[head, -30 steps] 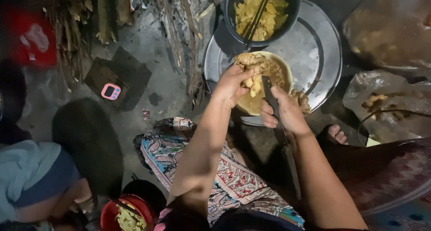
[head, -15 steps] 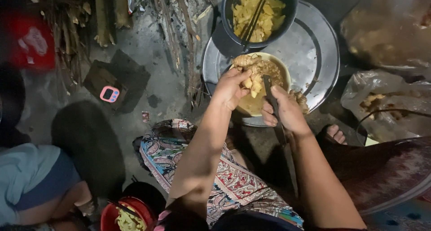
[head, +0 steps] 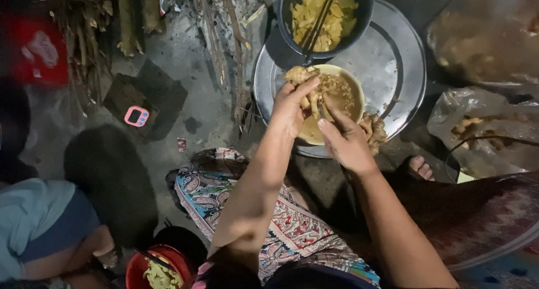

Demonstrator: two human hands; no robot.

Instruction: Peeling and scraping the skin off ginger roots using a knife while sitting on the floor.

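My left hand (head: 289, 106) holds a pale knobbly root piece (head: 297, 74) over a yellow bowl (head: 355, 86) of peelings. My right hand (head: 348, 143) is closed just right of it, fingers reaching up against the same piece. It grips a thin dark knife that is mostly hidden here. The bowl stands on a round metal tray (head: 393, 59). Behind it a black bowl (head: 289, 25) holds yellow slices (head: 331, 11). More brown roots (head: 375, 129) lie on the tray beside my right hand.
A pink timer (head: 136, 116) lies on the dark ground at left. Dry sticks (head: 224, 25) sit at the top. Plastic bags (head: 488, 126) are at right, near my bare toes (head: 421, 166). Another person in light blue (head: 39, 227) crouches at lower left by a red bowl (head: 137, 269).
Both hands have shifted slightly left and up over the yellow bowl. The knife blade that showed earlier is now covered by my right hand.
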